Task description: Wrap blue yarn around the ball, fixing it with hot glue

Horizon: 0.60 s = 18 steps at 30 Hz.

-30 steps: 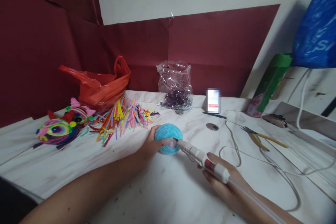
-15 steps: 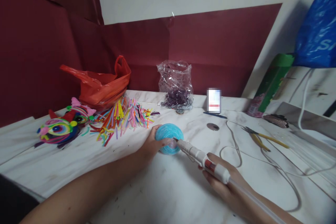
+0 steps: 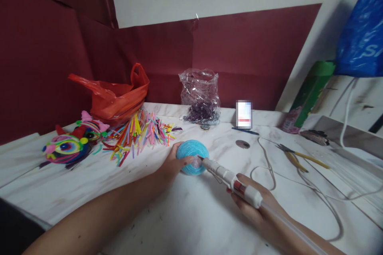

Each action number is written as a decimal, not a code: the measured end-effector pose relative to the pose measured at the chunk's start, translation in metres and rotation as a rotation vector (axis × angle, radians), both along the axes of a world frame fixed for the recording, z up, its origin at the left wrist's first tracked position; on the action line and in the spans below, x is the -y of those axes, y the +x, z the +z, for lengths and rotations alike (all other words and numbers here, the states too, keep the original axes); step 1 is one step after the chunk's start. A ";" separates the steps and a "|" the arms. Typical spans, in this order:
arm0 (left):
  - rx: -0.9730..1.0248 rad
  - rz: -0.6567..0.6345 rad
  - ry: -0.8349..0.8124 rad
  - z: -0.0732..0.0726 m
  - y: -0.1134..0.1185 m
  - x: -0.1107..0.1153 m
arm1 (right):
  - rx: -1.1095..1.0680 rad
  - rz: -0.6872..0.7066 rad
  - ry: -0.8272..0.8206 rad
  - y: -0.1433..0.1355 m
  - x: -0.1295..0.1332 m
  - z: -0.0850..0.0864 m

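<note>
A round ball wound with light-blue strands [image 3: 191,149] is held just above or on the marble-look tabletop; I cannot tell which. Around its left side wraps my left hand [image 3: 176,161], the thumb lying across its front by a pale round patch. My right hand [image 3: 254,195] grips a white hot glue gun [image 3: 223,173] with a red part on its body and a long clear glue stick trailing from its back end. The gun's nozzle points left and meets or nearly meets the ball beside the pale patch.
Colourful decorated balls [image 3: 67,147] and a heap of bright strips [image 3: 134,131] lie at left, before a red plastic bag [image 3: 116,95]. A clear bag of dark bits [image 3: 202,103] stands at the back. Yellow-handled pliers [image 3: 295,157] and a looping pale cord [image 3: 269,167] lie right.
The ball and my left hand have shifted very slightly up and left. The glue gun stays at the ball with almost no movement.
</note>
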State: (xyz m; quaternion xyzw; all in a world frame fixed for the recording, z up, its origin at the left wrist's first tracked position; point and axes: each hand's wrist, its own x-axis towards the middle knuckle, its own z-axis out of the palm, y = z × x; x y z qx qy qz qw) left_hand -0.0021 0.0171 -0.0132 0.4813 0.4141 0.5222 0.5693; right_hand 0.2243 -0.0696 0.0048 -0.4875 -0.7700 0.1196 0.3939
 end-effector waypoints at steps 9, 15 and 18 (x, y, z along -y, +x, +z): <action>-0.040 0.007 0.009 -0.002 -0.001 -0.001 | -0.034 -0.001 -0.003 -0.003 0.001 0.000; -0.033 -0.020 0.019 -0.004 -0.002 -0.001 | -0.024 -0.017 -0.019 -0.002 -0.002 -0.002; -0.026 -0.008 0.022 -0.004 -0.002 -0.001 | 0.005 0.024 -0.055 0.002 -0.003 -0.002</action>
